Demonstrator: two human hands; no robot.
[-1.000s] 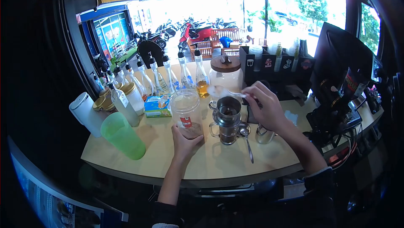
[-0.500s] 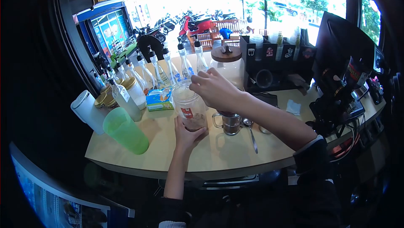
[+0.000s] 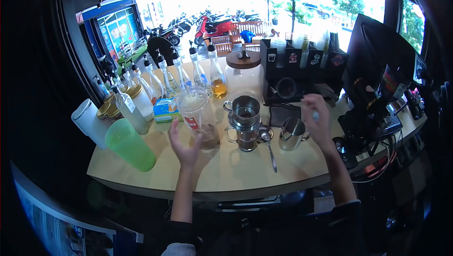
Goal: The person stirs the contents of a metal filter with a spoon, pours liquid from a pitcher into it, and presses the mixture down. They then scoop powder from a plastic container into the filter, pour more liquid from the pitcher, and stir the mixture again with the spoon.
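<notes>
My left hand (image 3: 185, 148) is open, its thumb and fingers spread beside the lower part of a clear plastic jar (image 3: 192, 109). The jar stands upright with brown contents at the bottom and a red label. My right hand (image 3: 319, 120) hovers at the right with loosely bent fingers and nothing visible in it. It is nearest to a steel milk pitcher (image 3: 291, 135). Between the hands, a metal drip coffee filter (image 3: 243, 112) with dark contents sits on a glass mug (image 3: 247, 140). A spoon (image 3: 270, 149) rests on a small round dish right of the mug.
A green tumbler (image 3: 130, 145) tilts in view at the left, near a bottle (image 3: 130, 109). Several pump bottles (image 3: 218, 79) line the back. A wooden-lidded jar (image 3: 245, 79) and a black cup holder (image 3: 302, 67) stand behind the filter. A coffee machine is partly visible right.
My right hand has left the jar's top and swung right toward the milk pitcher. My left hand has let go of the jar and opened. The view has shifted slightly.
</notes>
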